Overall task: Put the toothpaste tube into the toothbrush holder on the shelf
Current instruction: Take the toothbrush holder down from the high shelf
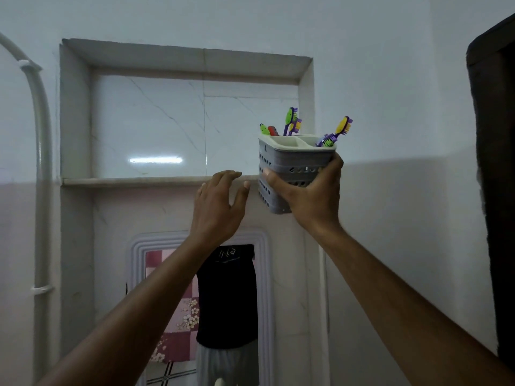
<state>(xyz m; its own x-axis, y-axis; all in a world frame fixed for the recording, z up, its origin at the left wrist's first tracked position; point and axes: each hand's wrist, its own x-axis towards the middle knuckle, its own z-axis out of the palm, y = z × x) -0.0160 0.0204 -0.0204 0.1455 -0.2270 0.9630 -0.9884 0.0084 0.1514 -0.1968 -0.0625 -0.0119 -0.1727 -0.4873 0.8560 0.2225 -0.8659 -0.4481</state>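
Observation:
My right hand (308,195) grips a grey perforated toothbrush holder (281,160) from below and holds it in the air at the right end of the marble shelf (133,181). Several bright toothbrushes (291,121) stick up out of its compartments. My left hand (217,207) is raised just left of the holder, fingers spread, holding nothing, its fingertips level with the shelf edge. No toothpaste tube is in sight.
The shelf is the floor of a recessed wall niche (186,62). A white pipe (41,162) runs down the left wall. Below hangs a mirror (200,302) in a white frame. A dark door frame (493,190) stands at the right edge.

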